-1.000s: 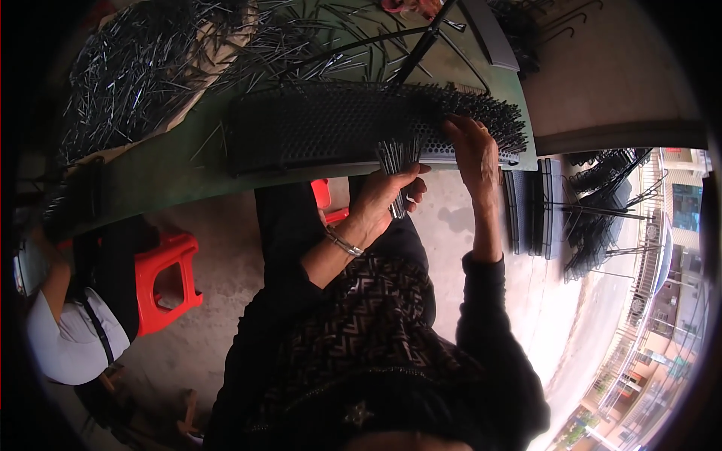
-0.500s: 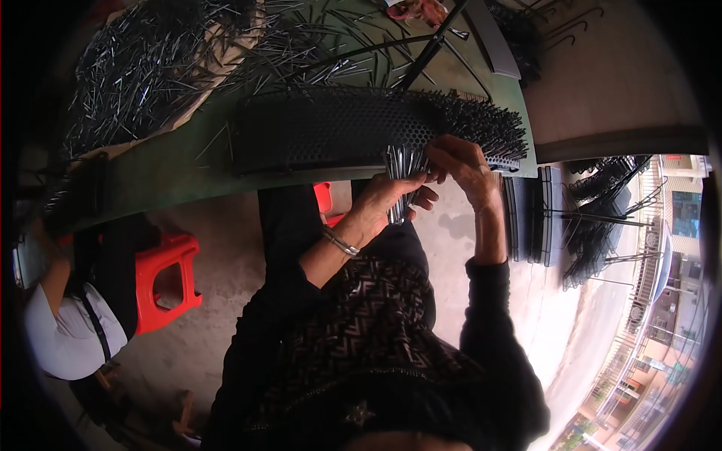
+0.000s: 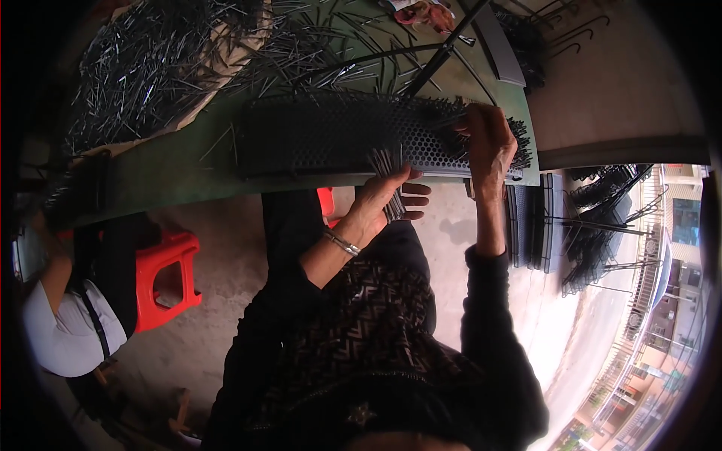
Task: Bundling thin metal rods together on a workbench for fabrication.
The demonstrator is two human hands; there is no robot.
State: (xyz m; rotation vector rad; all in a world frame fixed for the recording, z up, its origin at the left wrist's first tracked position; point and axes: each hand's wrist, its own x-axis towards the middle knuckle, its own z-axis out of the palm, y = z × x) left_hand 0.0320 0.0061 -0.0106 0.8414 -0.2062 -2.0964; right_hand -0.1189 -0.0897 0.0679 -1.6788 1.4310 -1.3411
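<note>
A bundle of thin dark metal rods (image 3: pixel 389 169) is in my left hand (image 3: pixel 374 200), gripped by the thumb against the palm while the other fingers stretch out to the right. The bundle's upper ends reach over the front edge of a long black panel (image 3: pixel 323 139) full of small round holes. My right hand (image 3: pixel 490 146) is above the panel's right part, fingertips pinched together. What they hold is dark and blurred. Many short rods (image 3: pixel 520 139) stand upright in the holes at that end, partly hidden by my right hand.
The panel lies on a green table (image 3: pixel 169 169). A heap of loose rods (image 3: pixel 150 71) on brown paper covers its far left. A thin dark bar (image 3: pixel 432 71) rises behind the panel. A red stool (image 3: pixel 169 282) and a seated person (image 3: pixel 79 327) are on the left. Dark racks (image 3: pixel 553 222) stand right.
My right hand has left the bundle and moved up and right over the upright rods. My left hand's fingers have spread, and its bundle tilts more to the left.
</note>
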